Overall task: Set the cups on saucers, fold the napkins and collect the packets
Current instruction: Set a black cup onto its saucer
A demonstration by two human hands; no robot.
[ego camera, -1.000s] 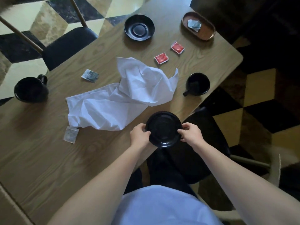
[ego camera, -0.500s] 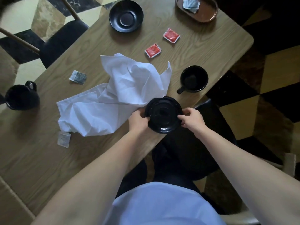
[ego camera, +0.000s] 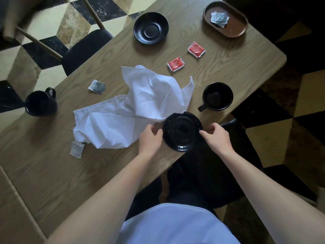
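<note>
A black saucer (ego camera: 182,132) sits at the table's near edge, held between my left hand (ego camera: 150,137) and my right hand (ego camera: 217,136), fingers on its opposite rims. Its far rim overlaps the crumpled white napkins (ego camera: 133,110). A black cup (ego camera: 217,96) stands just beyond it to the right. Another black cup (ego camera: 40,103) is at the far left. A second saucer (ego camera: 150,27) lies at the far side. Two red packets (ego camera: 175,64) (ego camera: 196,49), a grey packet (ego camera: 97,87) and a pale packet (ego camera: 76,149) lie loose.
A brown oval tray (ego camera: 233,30) at the far right corner holds a pale packet (ego camera: 219,18). The wooden table (ego camera: 52,173) has its near edge by my lap. A dark chair (ego camera: 84,48) stands beyond the far side; another chair seat is under my right arm.
The saucer, gripped by both hands, has moved away from me and onto the table edge, up to the napkins. The camera view has shifted.
</note>
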